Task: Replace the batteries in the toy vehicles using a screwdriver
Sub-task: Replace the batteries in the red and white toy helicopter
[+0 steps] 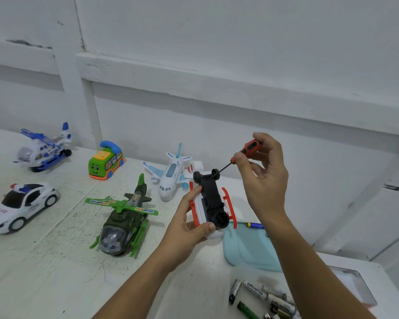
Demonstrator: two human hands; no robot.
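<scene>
The left hand (189, 223), at lower centre of the frame, grips an upturned white-and-orange toy helicopter (211, 201). Its thumb lies across the near end beside a round black part and its fingers curl round the white side. The toy's black underside faces up, with 2 small black wheels at its far end and orange skids on both sides.

The right hand (265, 178), right of centre, pinches an orange-and-black screwdriver (250, 147) between thumb and fingertips, the other fingers loosely curled behind the handle. The shaft slants down-left and its tip is at the toy's far end, by the wheels. Both forearms rise from the bottom edge.

A white police car (21, 207) at the left reads "POLICE". Among the loose batteries (263, 295) at lower right, 1 seems to read "Heybright". The green helicopter (122, 217) has rotor writing too blurred to read. A blue battery (255, 225) lies on the pale blue tray (249, 247). A white airplane (172, 176), a green bus (105, 162) and a blue-and-white helicopter (44, 149) stand on the white table (55, 272).
</scene>
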